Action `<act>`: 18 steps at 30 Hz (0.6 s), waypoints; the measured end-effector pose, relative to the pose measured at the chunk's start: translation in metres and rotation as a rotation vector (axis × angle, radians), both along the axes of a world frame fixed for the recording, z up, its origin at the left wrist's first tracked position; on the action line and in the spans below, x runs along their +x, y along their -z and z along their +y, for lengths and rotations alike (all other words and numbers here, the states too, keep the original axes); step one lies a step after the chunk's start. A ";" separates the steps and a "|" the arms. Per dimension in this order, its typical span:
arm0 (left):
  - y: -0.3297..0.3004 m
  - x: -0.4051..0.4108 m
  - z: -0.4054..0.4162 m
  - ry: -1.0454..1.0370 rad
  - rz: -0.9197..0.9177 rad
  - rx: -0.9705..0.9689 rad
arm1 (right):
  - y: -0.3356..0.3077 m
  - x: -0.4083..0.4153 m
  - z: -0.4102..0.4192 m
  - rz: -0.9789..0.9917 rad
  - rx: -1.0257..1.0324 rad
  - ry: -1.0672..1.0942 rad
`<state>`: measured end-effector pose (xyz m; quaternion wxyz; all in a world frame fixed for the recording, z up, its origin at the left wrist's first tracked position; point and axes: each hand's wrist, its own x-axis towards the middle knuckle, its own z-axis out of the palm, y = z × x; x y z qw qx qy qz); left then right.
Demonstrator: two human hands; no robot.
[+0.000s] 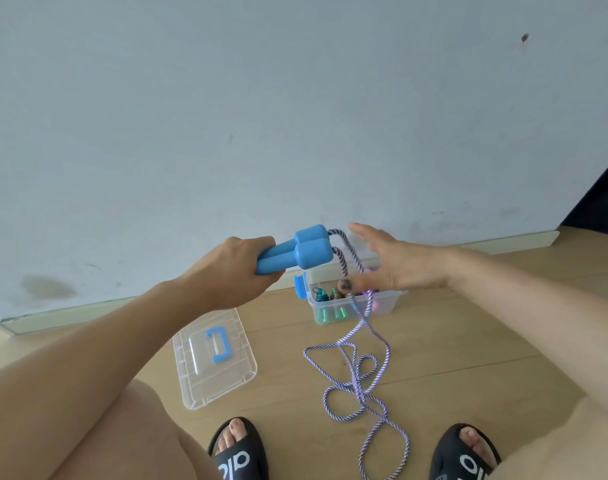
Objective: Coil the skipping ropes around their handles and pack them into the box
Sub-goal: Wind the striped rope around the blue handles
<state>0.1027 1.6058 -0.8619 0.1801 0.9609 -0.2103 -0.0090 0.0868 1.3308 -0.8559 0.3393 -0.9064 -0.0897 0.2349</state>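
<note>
Left hand (238,271) is wrapped tight round the two blue handles (292,252), held side by side with their fat ends pointing right; right hand (396,263) is spread open just beside those ends, fingers straight, thumb low, the two strands of purple-and-white rope (356,367) running down past its palm; whether the fingers actually touch the rope I cannot tell, but nothing is pinched. The strands come out of the handle ends, drop in front of the box, and spill into loose, tangled loops across the wooden floor (468,348), trailing on between the black slippers (238,452) at the bottom of the view; so not a single turn is on the handles yet, by the look of it.

Behind the hands, the clear plastic box (382,304) with a blue latch sits open near the skirting of the pale wall (295,98); inside it there are green handles and a jumble of other coloured pieces, which I take for ropes already packed. The clear lid (198,375) with its blue carry handle lies flat on the floor to the left, well apart from the box. My read: part of the packing is done; this rope has all its winding ahead, then into the box it goes, and the lid is not yet on.
</note>
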 end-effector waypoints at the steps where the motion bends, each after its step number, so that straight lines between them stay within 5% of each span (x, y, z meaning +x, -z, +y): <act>1: -0.001 -0.001 -0.001 0.014 -0.002 0.010 | -0.003 -0.002 0.004 -0.079 0.026 -0.002; 4: -0.003 -0.003 -0.006 0.058 -0.006 0.015 | -0.009 -0.001 0.020 -0.279 0.173 -0.035; 8: -0.006 -0.004 -0.010 0.063 0.020 -0.061 | -0.003 0.002 0.027 -0.293 0.305 0.032; 18: -0.005 0.006 -0.002 -0.226 0.200 -0.195 | -0.004 -0.007 0.011 -0.760 -0.240 -0.027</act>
